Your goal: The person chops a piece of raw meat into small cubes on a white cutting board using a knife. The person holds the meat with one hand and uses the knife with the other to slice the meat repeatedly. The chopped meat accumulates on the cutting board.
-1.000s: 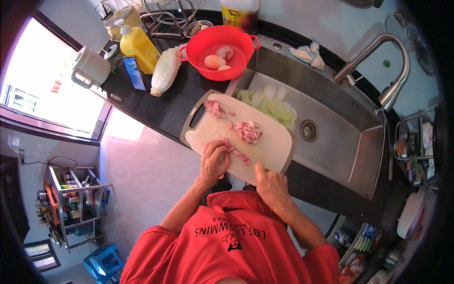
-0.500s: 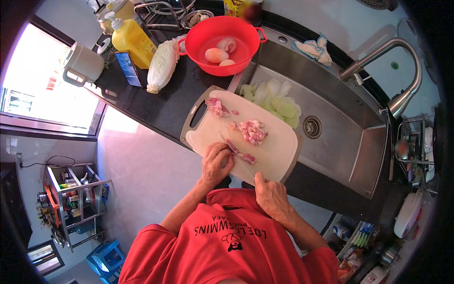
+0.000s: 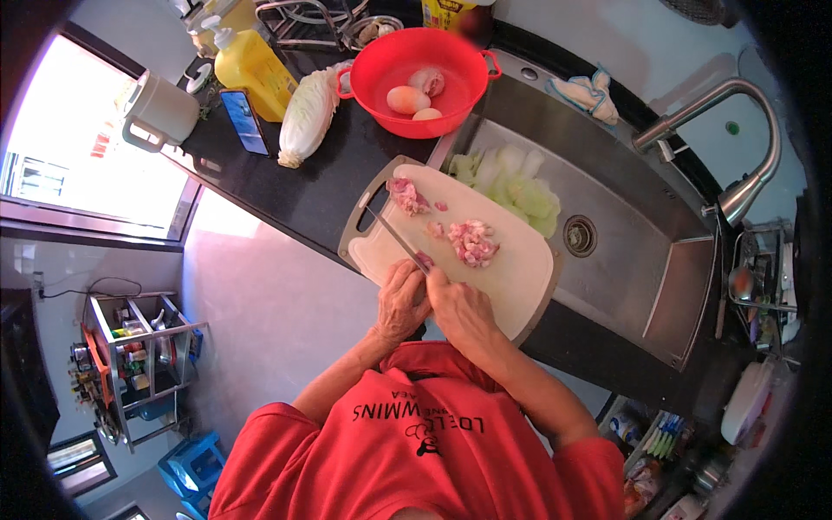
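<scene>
My right hand (image 3: 459, 305) is closed round the handle of a knife (image 3: 395, 234), whose blade points to the far left over the cutting board (image 3: 520, 299). Close beside it, my left hand (image 3: 402, 301) has its fingers bent together on a small strip of raw meat (image 3: 424, 259), which the blade meets. Part of that strip is hidden by my hands. Farther up the pale board lie a heap of chopped meat (image 3: 474, 243) and a larger uncut-looking lump of meat (image 3: 407, 197), with small scraps between them.
The board overlaps the edge of the sink (image 3: 620, 269), which holds pale green cabbage leaves (image 3: 520, 192). A red colander-like bowl (image 3: 381, 95) with eggs stands beyond the board. Left of it are a napa cabbage (image 3: 305, 121), a phone (image 3: 245, 123) and a yellow pump bottle (image 3: 254, 74).
My right hand has moved up and left, next to my left hand. The knife blade has slid forward and now reaches toward the board's handle slot.
</scene>
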A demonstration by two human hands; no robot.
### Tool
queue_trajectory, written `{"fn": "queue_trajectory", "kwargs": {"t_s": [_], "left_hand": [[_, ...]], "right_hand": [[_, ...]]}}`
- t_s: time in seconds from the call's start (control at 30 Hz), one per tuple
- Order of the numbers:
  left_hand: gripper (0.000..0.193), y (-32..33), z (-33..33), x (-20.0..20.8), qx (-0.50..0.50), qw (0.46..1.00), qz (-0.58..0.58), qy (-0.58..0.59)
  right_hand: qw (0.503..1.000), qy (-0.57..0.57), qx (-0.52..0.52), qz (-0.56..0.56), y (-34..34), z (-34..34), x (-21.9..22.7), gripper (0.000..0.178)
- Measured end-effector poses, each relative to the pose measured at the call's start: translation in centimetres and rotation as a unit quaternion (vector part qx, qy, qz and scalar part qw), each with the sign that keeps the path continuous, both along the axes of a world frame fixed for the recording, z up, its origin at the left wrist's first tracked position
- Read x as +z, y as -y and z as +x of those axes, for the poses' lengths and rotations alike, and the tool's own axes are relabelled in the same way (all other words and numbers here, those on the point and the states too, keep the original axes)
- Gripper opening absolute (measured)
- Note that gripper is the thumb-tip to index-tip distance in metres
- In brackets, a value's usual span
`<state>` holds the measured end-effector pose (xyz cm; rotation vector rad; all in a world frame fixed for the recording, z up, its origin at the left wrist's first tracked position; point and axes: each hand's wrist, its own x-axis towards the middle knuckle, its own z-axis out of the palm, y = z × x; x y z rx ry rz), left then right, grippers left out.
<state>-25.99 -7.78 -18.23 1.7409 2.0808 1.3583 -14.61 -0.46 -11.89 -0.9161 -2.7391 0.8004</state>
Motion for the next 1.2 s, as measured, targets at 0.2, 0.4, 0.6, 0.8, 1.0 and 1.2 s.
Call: {"fn": "queue_trajectory", "kwargs": {"t_s": [0.2, 0.4, 0.6, 0.8, 1.0, 1.2], "left_hand": [[0.023, -0.4, 0.3, 0.0, 0.029, 1.000, 0.001, 0.005], [0.019, 0.0, 1.1, 0.0, 0.051, 0.998, 0.014, 0.040], [0.021, -0.5, 0.9, 0.1, 0.057, 0.998, 0.007, 0.015], [0.018, -1.2, 1.2, -1.2, 0.137, 0.987, 0.034, 0.072], [0.018, -3.5, 3.0, 0.6, 0.038, 0.986, 0.019, 0.163], [0.044, -3.3, 3.4, 1.7, 0.018, 0.989, 0.009, 0.147]], "right_hand": [[1.000, 0.000, 0.005, 0.015, -0.5, 0.4, -0.7, 0.008], [0.996, 0.074, -0.007, -0.043, 1.3, 5.3, 1.4, 0.011], [0.999, -0.037, 0.021, -0.014, -2.3, -0.3, -1.5, 0.010], [0.921, -0.115, -0.062, -0.366, -5.0, 8.2, -2.3, 0.013], [0.779, -0.278, -0.141, -0.544, -5.0, 10.9, -1.7, 0.017], [0.738, -0.332, -0.180, -0.559, -5.4, 10.9, -0.2, 0.020]]}}
